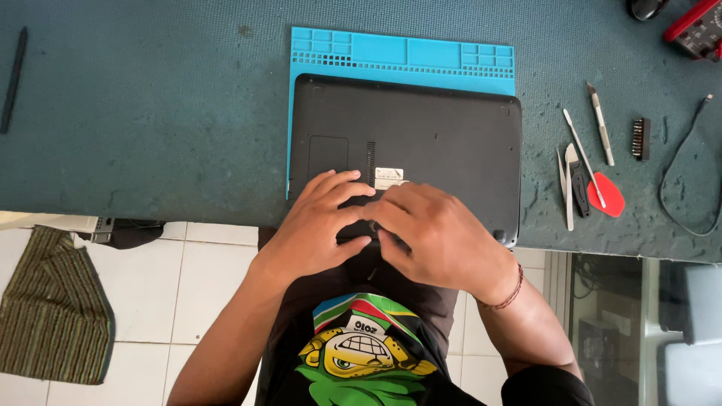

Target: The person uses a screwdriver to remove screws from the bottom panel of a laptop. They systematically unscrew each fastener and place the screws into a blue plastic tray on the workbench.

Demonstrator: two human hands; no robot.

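Resting flat, both grips loose, left hand [320, 218] and right hand [432, 233] press the laptop [436, 143]; tweezers [564, 188] lie beside.

- 1 view only, from a camera worn on the person's head, facing almost straight down.
- It sits close above the near edge of the green workbench [150, 113], with the floor tiles [203, 301] and the person's own chest below.

One laptop [421, 135], one blue mat [402, 56], two hands, one red pick [606, 197], one cable [688, 173].
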